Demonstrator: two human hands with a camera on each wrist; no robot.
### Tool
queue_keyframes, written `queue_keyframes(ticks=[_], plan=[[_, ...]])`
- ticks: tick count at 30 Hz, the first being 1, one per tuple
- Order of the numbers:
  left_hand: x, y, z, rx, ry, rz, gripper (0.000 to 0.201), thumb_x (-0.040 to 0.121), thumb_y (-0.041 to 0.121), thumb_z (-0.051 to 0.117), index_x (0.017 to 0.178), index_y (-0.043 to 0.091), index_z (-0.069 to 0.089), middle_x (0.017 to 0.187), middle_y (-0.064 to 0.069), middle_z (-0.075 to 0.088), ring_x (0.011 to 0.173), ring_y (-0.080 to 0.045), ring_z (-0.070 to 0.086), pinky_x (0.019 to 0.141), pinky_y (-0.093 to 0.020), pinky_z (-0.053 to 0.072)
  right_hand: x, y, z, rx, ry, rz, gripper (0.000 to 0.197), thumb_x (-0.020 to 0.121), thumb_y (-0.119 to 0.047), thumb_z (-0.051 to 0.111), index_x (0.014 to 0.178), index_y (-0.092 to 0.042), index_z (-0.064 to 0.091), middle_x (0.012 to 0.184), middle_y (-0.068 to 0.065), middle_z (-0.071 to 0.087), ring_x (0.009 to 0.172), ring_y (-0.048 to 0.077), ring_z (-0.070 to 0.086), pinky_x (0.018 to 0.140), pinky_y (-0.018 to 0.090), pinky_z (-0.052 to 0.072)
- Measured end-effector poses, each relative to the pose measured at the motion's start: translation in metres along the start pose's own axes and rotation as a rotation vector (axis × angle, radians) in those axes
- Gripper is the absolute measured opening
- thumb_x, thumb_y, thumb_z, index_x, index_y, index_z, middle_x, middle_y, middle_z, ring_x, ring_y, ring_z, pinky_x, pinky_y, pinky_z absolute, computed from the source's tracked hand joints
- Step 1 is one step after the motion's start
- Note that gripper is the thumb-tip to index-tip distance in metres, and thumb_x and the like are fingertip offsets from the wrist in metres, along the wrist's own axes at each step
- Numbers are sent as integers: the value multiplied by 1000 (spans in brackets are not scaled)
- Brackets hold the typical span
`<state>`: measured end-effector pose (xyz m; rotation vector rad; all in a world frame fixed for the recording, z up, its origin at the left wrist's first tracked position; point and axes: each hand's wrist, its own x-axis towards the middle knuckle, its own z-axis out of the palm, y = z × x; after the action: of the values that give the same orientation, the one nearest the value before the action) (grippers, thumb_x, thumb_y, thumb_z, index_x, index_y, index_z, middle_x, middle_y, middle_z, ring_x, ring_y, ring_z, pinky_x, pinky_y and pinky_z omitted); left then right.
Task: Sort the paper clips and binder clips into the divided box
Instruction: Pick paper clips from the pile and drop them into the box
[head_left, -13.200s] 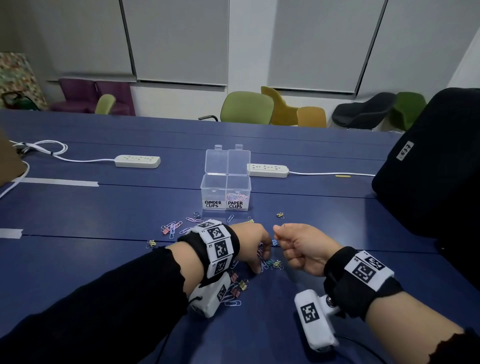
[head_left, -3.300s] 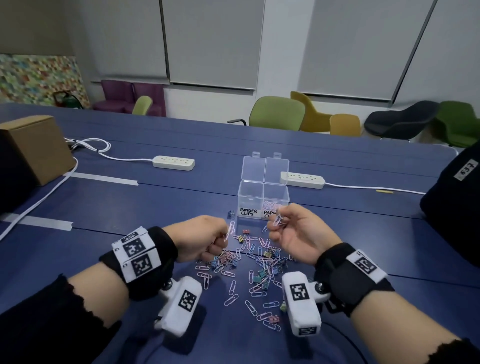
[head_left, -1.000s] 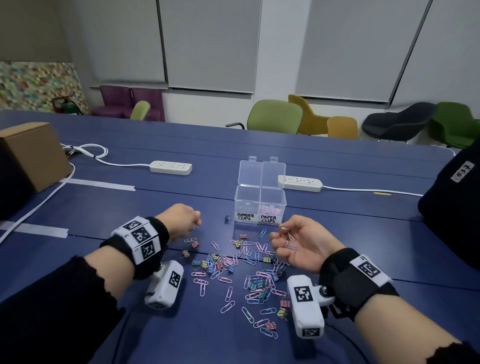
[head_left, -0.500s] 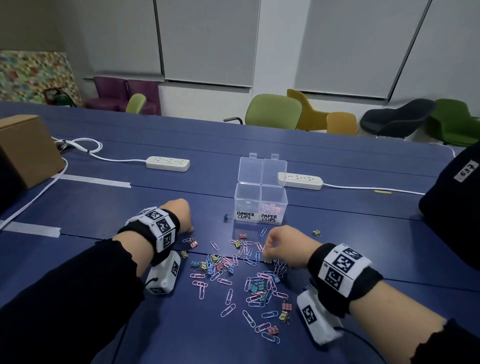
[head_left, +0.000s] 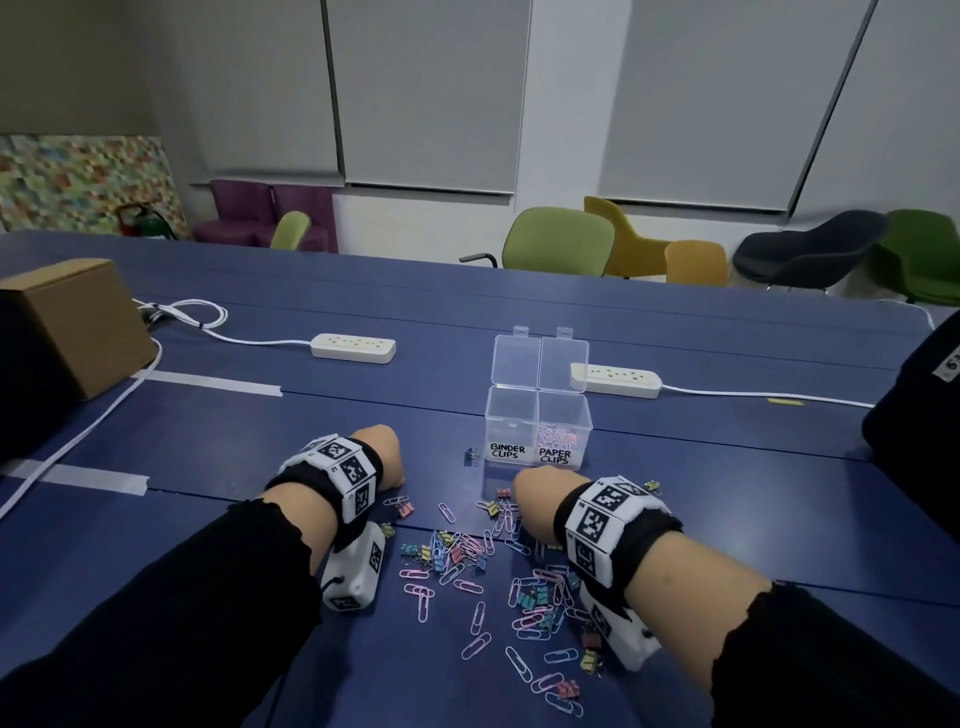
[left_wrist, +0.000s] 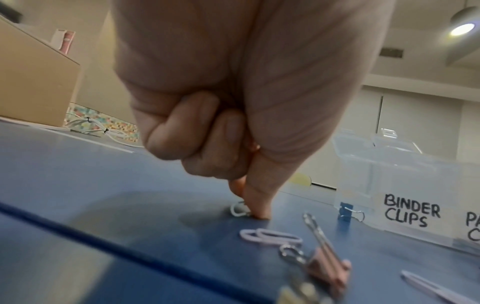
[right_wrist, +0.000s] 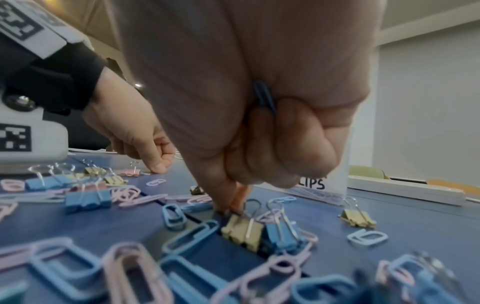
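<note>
Two hands work low over your blue table (head_left: 675, 343), largest thing in view. At its middle stands the clear divided box (head_left: 537, 430), lids up: pink paper clips lie in the right compartment marked PAPER CLIPS, while the left one, marked BINDER CLIPS, looks bare. Near you, the loose pile of clips (head_left: 498, 577) spreads between your wrists. Your right hand (head_left: 537, 506) curls tight, a blue paper clip (right_wrist: 263, 96) tucked in its palm, thumb and finger reaching down beside a yellow binder clip (right_wrist: 242, 231). Your left hand (head_left: 382, 457) curls too, pressing its tips on a pale paper clip (left_wrist: 238, 209).
</note>
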<state>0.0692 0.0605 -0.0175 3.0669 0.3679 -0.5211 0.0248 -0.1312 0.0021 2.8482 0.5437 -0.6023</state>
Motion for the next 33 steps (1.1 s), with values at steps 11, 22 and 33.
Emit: queue_keyframes(ticks=[11, 22, 33], plan=[[-40, 19, -3, -572, -76, 118, 18, 92, 13, 48, 75, 8, 51, 74, -11, 56, 62, -25, 50, 52, -28, 39, -13, -1, 11, 129, 39, 11, 25, 97, -15, 42, 113, -3, 57, 122, 16, 60, 93, 28, 55, 83, 34, 46], [-79, 25, 0, -1875, -598, 24, 9, 61, 7, 30, 59, 16, 30, 47, 1, 31, 32, -12, 27, 34, -12, 16, -43, 49, 10, 2150, -104, 24, 26, 86, -10, 30, 61, -18, 32, 42, -5, 35, 29, 6, 28, 32, 10, 12], [-77, 47, 6, -1573, -497, 96, 45, 92, 28, 43, 52, 24, 25, 41, 8, 19, 30, -7, 13, 36, -12, 7, -54, 81, 19, 1765, 96, 146, 22, 91, -11, 45, 69, -11, 49, 45, -6, 30, 30, 6, 21, 34, 11, 12]])
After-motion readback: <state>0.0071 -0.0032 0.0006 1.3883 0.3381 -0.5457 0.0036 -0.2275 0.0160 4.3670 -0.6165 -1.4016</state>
